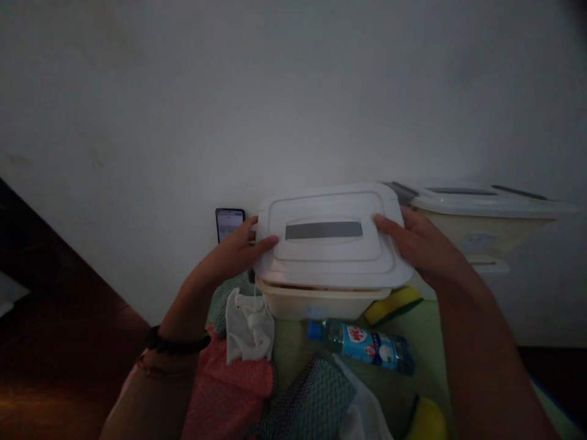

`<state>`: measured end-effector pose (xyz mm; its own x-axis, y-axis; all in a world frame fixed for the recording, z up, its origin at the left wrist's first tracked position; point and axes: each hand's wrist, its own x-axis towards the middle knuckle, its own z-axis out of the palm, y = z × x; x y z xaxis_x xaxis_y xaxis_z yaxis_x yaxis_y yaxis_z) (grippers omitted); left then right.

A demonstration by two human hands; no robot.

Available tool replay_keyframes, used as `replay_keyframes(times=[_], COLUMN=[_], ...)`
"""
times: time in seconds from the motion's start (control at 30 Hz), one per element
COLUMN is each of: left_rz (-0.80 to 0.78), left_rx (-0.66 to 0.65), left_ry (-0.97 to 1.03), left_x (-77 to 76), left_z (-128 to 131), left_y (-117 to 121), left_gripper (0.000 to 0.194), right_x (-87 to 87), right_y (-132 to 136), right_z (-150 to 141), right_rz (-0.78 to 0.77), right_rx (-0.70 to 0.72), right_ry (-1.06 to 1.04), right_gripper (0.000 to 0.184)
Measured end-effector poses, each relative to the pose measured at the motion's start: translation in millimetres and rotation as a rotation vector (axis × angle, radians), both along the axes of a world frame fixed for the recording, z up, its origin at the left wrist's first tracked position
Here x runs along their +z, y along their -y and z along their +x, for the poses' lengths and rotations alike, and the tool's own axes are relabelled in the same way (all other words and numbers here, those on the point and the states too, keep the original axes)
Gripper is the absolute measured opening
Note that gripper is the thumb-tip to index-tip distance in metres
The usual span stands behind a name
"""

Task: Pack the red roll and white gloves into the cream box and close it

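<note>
A white lid [330,263] with a grey strip across its middle tilts over a cream storage box [321,304]. A narrow gap shows between lid and box along the near side. My left hand [241,247] grips the lid's left end, its thumb on top. At the other end, my right hand [415,238] holds the lid with the thumb pressed on its upper face. The fingers under the rim are mostly hidden. What lies inside the box is too little exposed to name.
A blue-capped bottle [367,347] lies before the box, near yellow-green sponges [393,305]. Cloths in red [229,385] and teal [316,397] and a white drawstring pouch [250,330] lie at the front left. A phone [229,223] leans by the wall; more lidded boxes [486,229] stand right.
</note>
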<state>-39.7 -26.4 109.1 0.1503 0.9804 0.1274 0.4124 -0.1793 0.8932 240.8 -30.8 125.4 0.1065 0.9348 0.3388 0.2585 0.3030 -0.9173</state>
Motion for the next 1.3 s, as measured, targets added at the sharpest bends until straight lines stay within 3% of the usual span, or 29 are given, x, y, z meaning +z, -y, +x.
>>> replay_keyframes(times=[0.13,0.23,0.5,0.73,0.9,1.3], left_rz=[-0.036,-0.003,0.074,0.157,0.227,0.116], left_rx=[-0.01,-0.012,0.082,0.26,0.307,0.312], left_ry=[-0.069,-0.092,-0.215,-0.283,-0.262,-0.298], left_x=[-0.9,-1.8,-0.9,-2.1,-11.5,-18.4], left_z=[0,0,-4,5,10,15], left_y=[-1,-1,-4,-9,-16,-21], left_gripper=[0.047,0.042,0.049,0.059,0.055,0.047], right_x=[-6.6,-8.2,-12.0,-23.7,-31.2,-45.1], right_y=[-7,-7,-12,-20,-27,-37], right_z=[3,5,-3,-9,-9,-3], right_rz=[0.139,0.2,0.257,0.33,0.288,0.052], right_rx=[-0.197,-0.255,-0.225,-0.234,-0.23,-0.153], right_ry=[0.222,0.367,0.43,0.453,0.461,0.507], right_gripper=[0.051,0.064,0.062,0.054,0.052,0.06])
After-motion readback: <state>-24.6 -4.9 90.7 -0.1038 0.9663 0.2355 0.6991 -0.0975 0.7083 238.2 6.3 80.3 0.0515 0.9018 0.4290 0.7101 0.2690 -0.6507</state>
